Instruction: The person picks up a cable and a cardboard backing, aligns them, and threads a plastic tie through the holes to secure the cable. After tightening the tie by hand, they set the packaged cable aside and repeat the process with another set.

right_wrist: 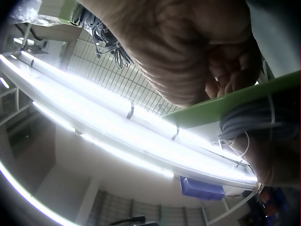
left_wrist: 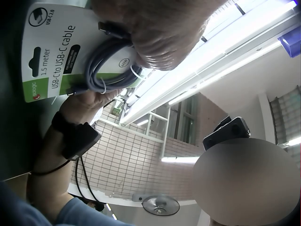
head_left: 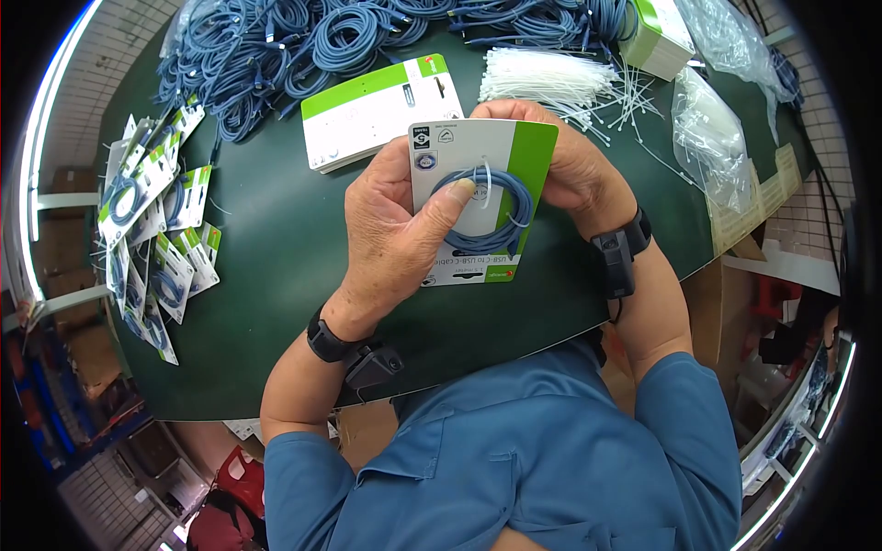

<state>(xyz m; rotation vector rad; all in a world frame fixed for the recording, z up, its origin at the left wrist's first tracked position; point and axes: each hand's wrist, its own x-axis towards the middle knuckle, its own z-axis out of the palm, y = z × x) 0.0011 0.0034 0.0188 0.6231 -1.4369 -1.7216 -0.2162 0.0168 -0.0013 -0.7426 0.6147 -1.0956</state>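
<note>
White-and-green cardboard backing card [head_left: 482,197] with coiled blue USB cable [head_left: 487,209] held above near-centre of dark green table [head_left: 276,239]. Left hand [head_left: 395,234] grips card's left edge, thumb pinning coil. Right hand [head_left: 574,165] curls round right edge, fingers behind card. Thin white zip tie [head_left: 487,182] loops over coil. Step judged: fastening cable to card. Next move calls for pulling tie tight while thumb keeps coil flat. Farther: stack of blank cards [head_left: 381,110]; loose white zip ties [head_left: 551,83]; blue cable heap [head_left: 322,37]; finished cards [head_left: 156,230] far left.
</note>
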